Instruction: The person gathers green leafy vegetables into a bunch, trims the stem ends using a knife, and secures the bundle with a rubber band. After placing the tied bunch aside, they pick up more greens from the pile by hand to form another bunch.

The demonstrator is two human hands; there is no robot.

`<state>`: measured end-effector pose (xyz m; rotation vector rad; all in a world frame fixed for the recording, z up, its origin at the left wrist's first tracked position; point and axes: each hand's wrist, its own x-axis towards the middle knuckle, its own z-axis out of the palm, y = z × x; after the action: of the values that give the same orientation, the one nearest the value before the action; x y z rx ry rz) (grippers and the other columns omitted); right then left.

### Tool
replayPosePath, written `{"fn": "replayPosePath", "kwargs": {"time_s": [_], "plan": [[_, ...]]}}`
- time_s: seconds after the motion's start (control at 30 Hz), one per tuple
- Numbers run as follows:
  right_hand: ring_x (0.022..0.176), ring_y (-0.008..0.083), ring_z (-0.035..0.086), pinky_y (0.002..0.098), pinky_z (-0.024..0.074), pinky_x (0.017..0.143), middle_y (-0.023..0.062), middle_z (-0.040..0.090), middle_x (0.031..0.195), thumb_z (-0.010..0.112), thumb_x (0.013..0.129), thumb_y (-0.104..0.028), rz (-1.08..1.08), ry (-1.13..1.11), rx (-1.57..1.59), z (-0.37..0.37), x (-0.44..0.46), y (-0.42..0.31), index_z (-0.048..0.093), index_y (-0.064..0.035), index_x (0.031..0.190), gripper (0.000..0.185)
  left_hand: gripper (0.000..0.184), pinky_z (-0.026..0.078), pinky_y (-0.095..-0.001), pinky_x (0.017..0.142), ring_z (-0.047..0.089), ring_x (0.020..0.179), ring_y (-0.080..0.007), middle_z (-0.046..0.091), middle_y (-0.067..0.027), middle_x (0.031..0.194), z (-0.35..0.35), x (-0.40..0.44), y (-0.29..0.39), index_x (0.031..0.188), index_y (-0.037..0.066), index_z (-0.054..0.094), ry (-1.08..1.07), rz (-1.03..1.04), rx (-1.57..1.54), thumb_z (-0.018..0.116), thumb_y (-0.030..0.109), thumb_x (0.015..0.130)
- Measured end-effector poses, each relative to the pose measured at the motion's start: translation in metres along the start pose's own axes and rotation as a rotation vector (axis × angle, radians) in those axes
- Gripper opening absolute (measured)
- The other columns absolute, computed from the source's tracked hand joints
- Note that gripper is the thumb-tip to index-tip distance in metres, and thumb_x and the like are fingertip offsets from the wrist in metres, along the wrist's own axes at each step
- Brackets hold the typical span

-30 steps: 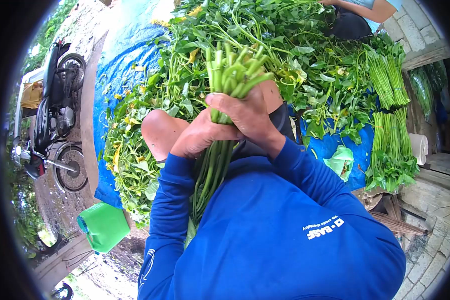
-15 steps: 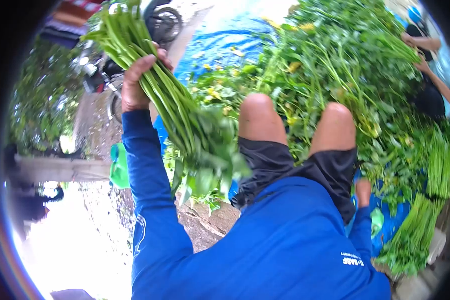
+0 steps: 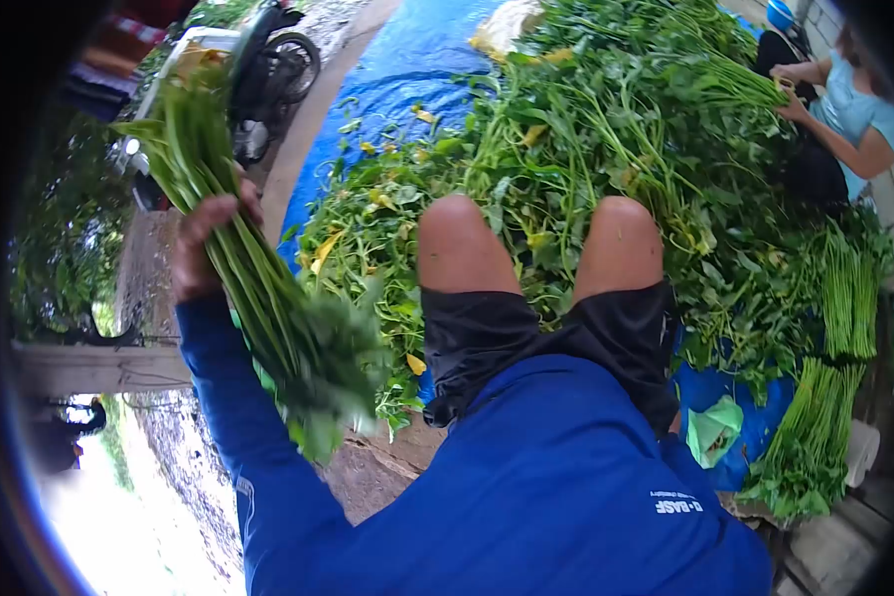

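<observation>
My left hand [image 3: 214,226] is closed around a bunch of long-stemmed leafy greens [image 3: 253,288], lifted out to my left. The cut stem ends point up and away; the leaves hang toward my lap, blurred by motion. At my right side the blue sleeve [image 3: 685,465] reaches down past my thigh. Only a sliver of my right hand [image 3: 675,423] shows by the shorts, its fingers hidden. Close to it lies a pale green plastic bag [image 3: 713,433] with something small inside. In front of my knees spreads a large heap of loose greens [image 3: 556,149] with some yellow leaves.
Two bunches of greens lie at right, one [image 3: 849,298] beyond the other [image 3: 805,437]. Blue tarp [image 3: 407,50] lies under the heap. Another person [image 3: 854,109] at the upper right handles stems with both hands. A motorbike [image 3: 268,79] stands at the upper left.
The view has shifted, showing more of the other person. My left hand has swung outward and slightly down with the bunch. My right hand has slipped mostly out of sight behind my thigh.
</observation>
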<state>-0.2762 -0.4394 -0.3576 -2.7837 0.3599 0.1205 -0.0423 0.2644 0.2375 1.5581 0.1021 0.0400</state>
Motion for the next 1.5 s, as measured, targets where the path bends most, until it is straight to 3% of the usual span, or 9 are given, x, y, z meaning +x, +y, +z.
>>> {"fn": "replayPosePath", "kwargs": {"time_s": [0.13, 0.23, 0.3, 0.57, 0.67, 0.87, 1.23, 1.47, 1.5], "plan": [[0.066, 0.0298, 0.065, 0.0449, 0.0541, 0.061, 0.0130, 0.065, 0.078, 0.058, 0.102, -0.023, 0.020, 0.327, 0.344, -0.032, -0.014, -0.020, 0.068, -0.0036, 0.104, 0.022, 0.032, 0.060, -0.0372, 0.084, 0.074, 0.091, -0.0226, 0.076, -0.0111, 0.095, 0.089, -0.045, -0.110, 0.101, -0.004, 0.078, -0.209, -0.515, 0.076, 0.086, 0.018, 0.079], [0.055, 0.0155, 0.058, 0.0313, 0.0476, 0.048, 0.0054, 0.059, 0.074, 0.054, 0.105, -0.024, 0.621, -0.013, 0.968, -0.122, -0.015, -0.050, 0.065, -0.0063, 0.111, 0.021, 0.032, 0.055, -0.0331, 0.079, 0.069, 0.083, -0.0208, 0.073, -0.0092, 0.095, 0.154, -0.050, -0.174, 0.109, -0.002, 0.073, -0.271, -0.700, -0.265, 0.082, 0.013, 0.082], [0.046, 0.0092, 0.047, 0.0273, 0.0376, 0.038, 0.0012, 0.055, 0.071, 0.048, 0.112, -0.028, 0.623, 0.014, 1.013, -0.180, 0.000, -0.074, 0.063, -0.0058, 0.116, 0.027, 0.030, 0.054, -0.0324, 0.079, 0.068, 0.084, -0.0198, 0.072, -0.0081, 0.095, 0.160, -0.044, -0.186, 0.108, -0.001, 0.073, -0.348, -0.727, -0.314, 0.081, 0.013, 0.083], [0.064, 0.0037, 0.047, 0.0202, 0.0382, 0.057, -0.0042, 0.052, 0.079, 0.050, 0.117, -0.030, -0.074, 0.035, 1.128, -0.326, 0.106, -0.241, 0.048, -0.0055, 0.158, 0.049, 0.034, 0.053, -0.0306, 0.075, 0.067, 0.083, -0.0178, 0.072, -0.0063, 0.094, 0.142, -0.040, -0.206, 0.113, -0.001, 0.074, -0.290, -0.849, -0.311, 0.082, 0.014, 0.084], [0.068, 0.0038, 0.048, 0.0203, 0.0395, 0.060, -0.0021, 0.056, 0.083, 0.057, 0.115, -0.026, -0.158, -0.140, 1.224, -0.351, 0.116, -0.311, 0.049, -0.0054, 0.159, 0.049, 0.037, 0.053, -0.0303, 0.075, 0.067, 0.082, -0.0174, 0.071, -0.0054, 0.093, 0.144, -0.035, -0.185, 0.116, -0.001, 0.073, -0.291, -0.795, -0.262, 0.083, 0.015, 0.084], [0.084, 0.0240, 0.070, 0.0339, 0.0566, 0.078, 0.0140, 0.075, 0.105, 0.072, 0.102, -0.011, -0.950, -0.209, 0.659, -0.356, 0.140, -0.411, 0.065, 0.0009, 0.141, 0.041, 0.045, 0.055, -0.0315, 0.079, 0.067, 0.085, -0.0170, 0.071, -0.0058, 0.096, 0.129, -0.038, -0.176, 0.124, -0.001, 0.071, -0.272, -0.594, -0.260, 0.084, 0.012, 0.083], [0.081, 0.0300, 0.068, 0.0362, 0.0549, 0.072, 0.0149, 0.071, 0.099, 0.075, 0.095, 0.001, -1.188, -0.294, 0.514, -0.310, 0.182, -0.468, 0.064, 0.0015, 0.143, 0.049, 0.060, 0.061, -0.0359, 0.080, 0.072, 0.084, -0.0214, 0.073, -0.0106, 0.098, 0.095, -0.065, -0.186, 0.132, -0.003, 0.064, -0.138, -0.546, -0.654, 0.086, -0.002, 0.076], [0.092, 0.0354, 0.072, 0.0454, 0.0586, 0.085, 0.0187, 0.073, 0.109, 0.075, 0.093, -0.001, -1.338, -0.218, 0.408, -0.282, 0.206, -0.504, 0.063, -0.0066, 0.146, 0.054, 0.073, 0.057, -0.0359, 0.075, 0.068, 0.079, -0.0250, 0.072, -0.0133, 0.092, 0.079, -0.077, -0.208, 0.132, -0.003, 0.061, -0.210, -0.443, -0.777, 0.093, 0.018, 0.070], [0.092, 0.0365, 0.071, 0.0491, 0.0567, 0.090, 0.0177, 0.073, 0.111, 0.073, 0.094, -0.002, -1.165, -0.338, 0.438, -0.278, 0.218, -0.490, 0.067, -0.0058, 0.141, 0.048, 0.074, 0.057, -0.0359, 0.074, 0.068, 0.079, -0.0249, 0.071, -0.0132, 0.092, 0.071, -0.083, -0.212, 0.132, -0.002, 0.061, -0.230, -0.401, -0.808, 0.093, 0.019, 0.069]]}}
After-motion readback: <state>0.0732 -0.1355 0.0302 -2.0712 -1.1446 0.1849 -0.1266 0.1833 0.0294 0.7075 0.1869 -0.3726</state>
